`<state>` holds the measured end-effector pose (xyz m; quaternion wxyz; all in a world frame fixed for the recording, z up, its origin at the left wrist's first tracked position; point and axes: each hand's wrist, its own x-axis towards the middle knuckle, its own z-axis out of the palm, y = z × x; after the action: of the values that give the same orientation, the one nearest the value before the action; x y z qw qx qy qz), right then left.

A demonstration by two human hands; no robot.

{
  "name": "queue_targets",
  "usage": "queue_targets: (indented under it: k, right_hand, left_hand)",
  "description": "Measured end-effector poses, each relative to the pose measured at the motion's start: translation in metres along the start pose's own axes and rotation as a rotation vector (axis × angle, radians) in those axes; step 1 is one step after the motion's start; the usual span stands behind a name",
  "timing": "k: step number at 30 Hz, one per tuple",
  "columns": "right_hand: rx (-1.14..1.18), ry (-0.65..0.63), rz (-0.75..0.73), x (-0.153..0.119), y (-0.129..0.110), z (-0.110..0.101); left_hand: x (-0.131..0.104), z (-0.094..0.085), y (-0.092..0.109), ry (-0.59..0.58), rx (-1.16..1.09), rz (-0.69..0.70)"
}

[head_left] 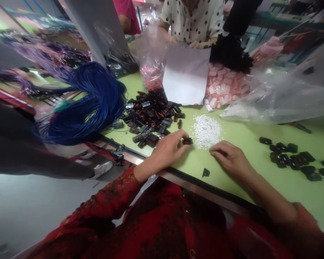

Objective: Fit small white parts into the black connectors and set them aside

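Note:
Between the thumb and fingers of my left hand (170, 149) is a black plastic connector housing (188, 141), held low over the green table. My right hand (229, 156) is at the right edge of a pile of small white plastic pieces (206, 131), its thumb and index finger pinched together; whatever may be between them is too small to make out. A flat black piece (206, 172) lies on the table between my hands. Beyond my left hand spreads a heap of black connector housings (153, 115), some with red parts.
A thick bundle of blue wires (89, 100) lies at the left. Behind are a white sheet (187, 75), pink-and-white pieces (224, 86) and a clear plastic bag (283, 97). More black housings (291, 156) lie at the right. Across the table sits a person in a dotted shirt (191, 18).

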<state>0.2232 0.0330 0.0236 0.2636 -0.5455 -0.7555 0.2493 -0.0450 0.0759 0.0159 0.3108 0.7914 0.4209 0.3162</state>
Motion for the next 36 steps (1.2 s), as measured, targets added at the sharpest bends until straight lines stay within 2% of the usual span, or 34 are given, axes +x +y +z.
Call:
queue_targets:
  k: [2, 5, 8, 11, 16, 20, 23, 28, 30, 33, 36]
  right_hand:
    - [-0.046, -0.033, -0.049, 0.008, 0.003, 0.007]
    - [-0.122, -0.058, -0.073, 0.016, 0.006, 0.007]
    - [-0.186, -0.112, -0.105, 0.021, 0.003, 0.004]
    - [-0.276, -0.158, -0.144, 0.023, -0.003, 0.003]
    - [-0.406, -0.164, -0.299, 0.020, -0.007, 0.009]
    - [-0.328, -0.110, -0.339, 0.016, -0.004, 0.014]
    - [-0.182, -0.059, -0.229, 0.013, -0.005, 0.014]
    - [0.362, 0.089, 0.020, 0.006, -0.028, 0.010]
    - [0.508, 0.098, 0.098, 0.003, -0.039, 0.009]
    - [0.593, 0.074, 0.186, 0.000, -0.050, 0.011]
    - [0.615, 0.085, 0.214, -0.001, -0.053, 0.013]
  left_hand:
    - [-0.005, 0.007, 0.007, -0.024, -0.349, -0.144]
    - [-0.010, 0.017, 0.013, -0.074, -0.813, -0.278]
    - [-0.014, 0.023, 0.016, -0.156, -1.088, -0.379]
    - [-0.017, 0.025, 0.016, -0.181, -1.240, -0.455]
    - [-0.019, 0.029, 0.016, -0.169, -1.290, -0.534]
    - [-0.019, 0.031, 0.020, -0.145, -1.294, -0.571]
    - [-0.021, 0.033, 0.023, -0.121, -1.321, -0.589]
    - [-0.025, 0.036, 0.024, -0.077, -1.354, -0.566]
    - [-0.025, 0.037, 0.025, -0.062, -1.346, -0.527]
    - [-0.026, 0.038, 0.028, -0.040, -1.320, -0.463]
    - [-0.026, 0.040, 0.030, -0.019, -1.283, -0.426]
